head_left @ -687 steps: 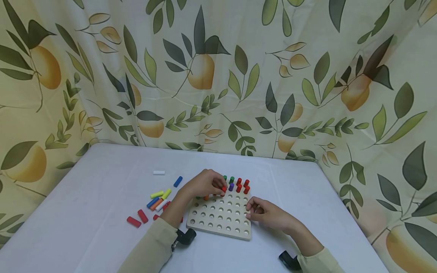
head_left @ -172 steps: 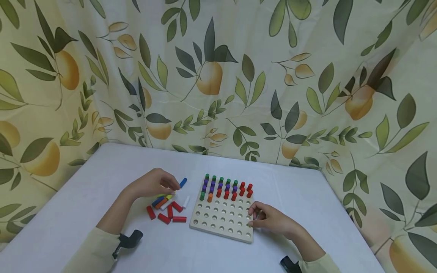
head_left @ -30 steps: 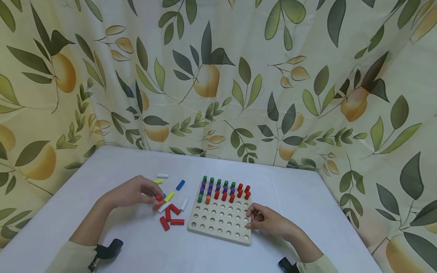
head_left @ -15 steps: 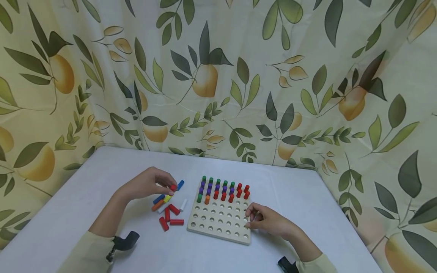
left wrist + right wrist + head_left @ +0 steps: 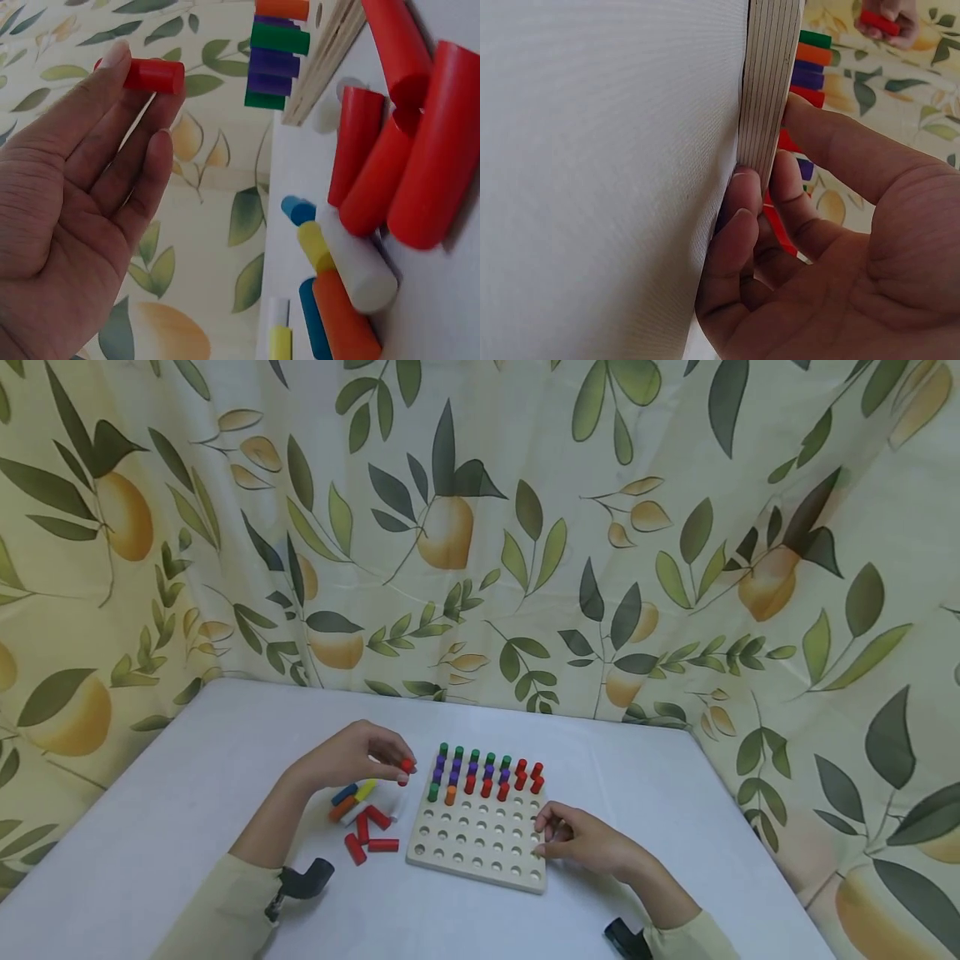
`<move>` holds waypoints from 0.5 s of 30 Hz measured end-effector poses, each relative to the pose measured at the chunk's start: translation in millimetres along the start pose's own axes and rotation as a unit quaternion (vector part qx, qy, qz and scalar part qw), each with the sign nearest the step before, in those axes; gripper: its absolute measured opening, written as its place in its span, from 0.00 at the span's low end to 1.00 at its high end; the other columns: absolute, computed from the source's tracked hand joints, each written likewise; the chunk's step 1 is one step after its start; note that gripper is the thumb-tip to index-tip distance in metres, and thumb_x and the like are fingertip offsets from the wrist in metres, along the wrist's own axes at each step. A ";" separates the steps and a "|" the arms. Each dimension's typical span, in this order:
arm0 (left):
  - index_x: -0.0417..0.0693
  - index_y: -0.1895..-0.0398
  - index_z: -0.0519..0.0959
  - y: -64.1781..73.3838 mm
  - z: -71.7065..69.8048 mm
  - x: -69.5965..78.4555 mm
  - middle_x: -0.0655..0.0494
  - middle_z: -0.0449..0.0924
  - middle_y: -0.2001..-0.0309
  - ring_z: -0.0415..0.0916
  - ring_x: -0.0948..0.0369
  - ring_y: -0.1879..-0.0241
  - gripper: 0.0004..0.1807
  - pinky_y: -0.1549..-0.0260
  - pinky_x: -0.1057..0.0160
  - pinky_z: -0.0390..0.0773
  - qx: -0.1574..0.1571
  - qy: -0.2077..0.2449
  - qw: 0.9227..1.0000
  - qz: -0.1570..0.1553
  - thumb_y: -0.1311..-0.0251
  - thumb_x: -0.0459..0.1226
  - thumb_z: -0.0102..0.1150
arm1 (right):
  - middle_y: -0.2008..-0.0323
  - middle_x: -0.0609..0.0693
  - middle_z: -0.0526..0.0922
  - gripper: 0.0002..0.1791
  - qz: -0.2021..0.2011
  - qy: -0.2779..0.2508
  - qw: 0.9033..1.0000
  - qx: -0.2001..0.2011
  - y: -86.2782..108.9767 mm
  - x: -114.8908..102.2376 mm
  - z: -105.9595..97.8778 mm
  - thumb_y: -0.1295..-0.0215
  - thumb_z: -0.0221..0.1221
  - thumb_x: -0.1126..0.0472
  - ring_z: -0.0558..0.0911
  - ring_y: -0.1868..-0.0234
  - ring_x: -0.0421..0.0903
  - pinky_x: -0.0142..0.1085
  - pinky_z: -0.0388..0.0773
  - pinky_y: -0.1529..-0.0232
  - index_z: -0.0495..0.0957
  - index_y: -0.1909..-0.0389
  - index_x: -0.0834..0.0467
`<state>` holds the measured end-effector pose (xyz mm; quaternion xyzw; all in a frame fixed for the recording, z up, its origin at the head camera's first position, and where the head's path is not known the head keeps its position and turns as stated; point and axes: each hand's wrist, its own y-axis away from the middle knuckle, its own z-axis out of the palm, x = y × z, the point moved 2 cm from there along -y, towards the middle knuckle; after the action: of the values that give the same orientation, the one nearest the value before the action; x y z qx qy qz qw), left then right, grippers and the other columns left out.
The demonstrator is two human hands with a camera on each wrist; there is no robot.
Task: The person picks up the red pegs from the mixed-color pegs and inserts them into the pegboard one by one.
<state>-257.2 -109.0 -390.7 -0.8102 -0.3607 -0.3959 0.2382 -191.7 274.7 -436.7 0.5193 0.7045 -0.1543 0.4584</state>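
A red peg [image 5: 407, 767] is pinched between the thumb and fingertips of my left hand [image 5: 337, 762], raised just off the pegboard's back left corner. The left wrist view shows the same red peg [image 5: 154, 76] lying sideways across the fingertips. The pale wooden pegboard [image 5: 474, 873] carries green, purple, red and orange pegs in its far rows; its nearer holes are bare. My right hand [image 5: 585, 837] grips the board's right edge. In the right wrist view, its thumb lies at the upper edge of the board [image 5: 769, 82], with curled fingers against the side.
Left of the board lie several loose red pegs [image 5: 383, 845], with orange [image 5: 343, 807], blue [image 5: 344, 793], yellow [image 5: 366, 789] and white ones beside them. My left forearm reaches over the table [image 5: 150, 827] near this pile. A fruit-patterned curtain [image 5: 480, 527] hangs behind the table.
Over the last second, my left hand has carried the red peg rightward from the loose pile to beside the board. My right hand has stayed at the board's edge.
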 end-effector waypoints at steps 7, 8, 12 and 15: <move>0.49 0.57 0.88 -16.0 9.8 14.2 0.61 0.86 0.61 0.83 0.59 0.61 0.07 0.56 0.58 0.83 0.003 0.004 1.000 0.029 0.38 0.36 0.74 | 0.63 0.53 0.75 0.16 -0.007 -0.003 1.000 0.001 2.1 -2.0 -0.3 0.35 0.72 0.60 0.72 0.62 0.50 0.35 0.68 0.66 0.76 0.53 0.59; 0.48 0.57 0.88 -18.4 11.5 15.5 0.61 0.86 0.61 0.83 0.59 0.61 0.07 0.56 0.58 0.83 0.003 0.004 0.999 0.035 0.38 0.37 0.74 | 0.63 0.53 0.75 0.16 -0.007 -0.003 1.000 0.002 2.4 -2.2 -0.3 0.35 0.72 0.60 0.72 0.62 0.50 0.35 0.68 0.66 0.76 0.53 0.59; 0.45 0.57 0.87 -28.1 18.7 19.8 0.60 0.86 0.61 0.83 0.59 0.62 0.08 0.55 0.58 0.83 -0.003 0.008 0.999 0.048 0.38 0.36 0.74 | 0.63 0.53 0.75 0.17 -0.001 -0.003 1.000 0.007 2.7 -2.7 -0.1 0.36 0.72 0.60 0.72 0.61 0.50 0.36 0.69 0.65 0.76 0.53 0.58; 0.44 0.57 0.87 -34.7 24.4 22.1 0.60 0.86 0.60 0.83 0.59 0.61 0.09 0.52 0.58 0.82 -0.008 0.014 0.999 0.047 0.38 0.36 0.74 | 0.63 0.53 0.75 0.17 0.004 -0.006 1.000 0.009 2.0 -1.0 0.5 0.37 0.73 0.59 0.72 0.61 0.50 0.36 0.69 0.65 0.76 0.53 0.58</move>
<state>-263.1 -62.1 -383.2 -0.8223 -0.3156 -0.3984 0.2557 -189.7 274.6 -435.6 0.5250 0.6983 -0.1625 0.4587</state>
